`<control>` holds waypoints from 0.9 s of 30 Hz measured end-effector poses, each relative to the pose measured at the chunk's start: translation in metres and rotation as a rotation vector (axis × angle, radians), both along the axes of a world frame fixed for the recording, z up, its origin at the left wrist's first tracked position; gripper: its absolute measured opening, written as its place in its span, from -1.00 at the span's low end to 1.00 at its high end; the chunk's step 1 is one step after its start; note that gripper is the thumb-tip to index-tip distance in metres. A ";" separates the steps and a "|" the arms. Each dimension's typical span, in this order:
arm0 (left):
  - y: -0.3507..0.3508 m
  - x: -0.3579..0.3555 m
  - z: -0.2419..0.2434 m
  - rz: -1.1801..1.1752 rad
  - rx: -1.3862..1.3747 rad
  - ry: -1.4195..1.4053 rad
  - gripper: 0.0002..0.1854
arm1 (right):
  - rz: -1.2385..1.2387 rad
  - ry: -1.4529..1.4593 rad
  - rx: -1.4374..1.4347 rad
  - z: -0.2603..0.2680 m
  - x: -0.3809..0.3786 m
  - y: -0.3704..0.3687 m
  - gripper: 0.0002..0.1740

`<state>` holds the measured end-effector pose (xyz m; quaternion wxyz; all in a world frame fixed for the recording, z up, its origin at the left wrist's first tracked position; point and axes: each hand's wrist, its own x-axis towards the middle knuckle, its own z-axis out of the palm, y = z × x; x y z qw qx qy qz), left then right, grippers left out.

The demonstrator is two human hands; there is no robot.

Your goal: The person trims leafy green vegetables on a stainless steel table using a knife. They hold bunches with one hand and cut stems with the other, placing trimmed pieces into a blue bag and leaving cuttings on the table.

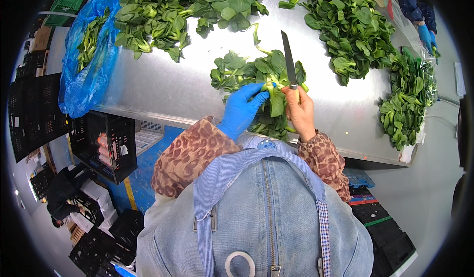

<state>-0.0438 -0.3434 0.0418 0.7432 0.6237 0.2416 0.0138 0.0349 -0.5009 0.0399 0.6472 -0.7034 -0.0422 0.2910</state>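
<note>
My left hand [242, 108], in a blue glove, pinches the pale stalk of a bok choy plant [277, 102] near the table's front edge. Bare and just to its right, my right hand [301, 112] grips the light handle of a knife [289, 60], whose blade points up and away from me. Loose bok choy [237, 69] lies under and around both hands. A cut piece of stalk [256, 34] rests beyond them on the metal table [166, 88].
Bok choy heaps lie at the back left [155, 21] and right [355, 28]. A blue plastic bag [70, 88] with greens stands left. Black crates [126, 143] are below the table's left side. A co-worker's gloved hands [427, 39] show at upper right; another person [64, 188] bends at lower left.
</note>
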 end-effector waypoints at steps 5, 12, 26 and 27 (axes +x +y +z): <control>0.007 -0.003 0.003 -0.065 0.552 -0.089 -0.73 | 0.213 -0.738 -0.266 0.015 0.003 -0.011 -0.71; 0.008 -0.006 0.005 -0.022 0.480 -0.170 -0.72 | 0.319 -0.967 -0.270 0.020 0.003 -0.007 -0.68; 0.012 -0.007 0.008 -0.092 0.998 -0.311 -0.72 | 0.229 -0.840 -0.369 0.003 0.001 -0.016 -0.72; 0.014 -0.006 0.009 -0.084 1.042 -0.356 -0.71 | 0.211 -0.756 -0.430 -0.001 0.004 -0.018 -0.72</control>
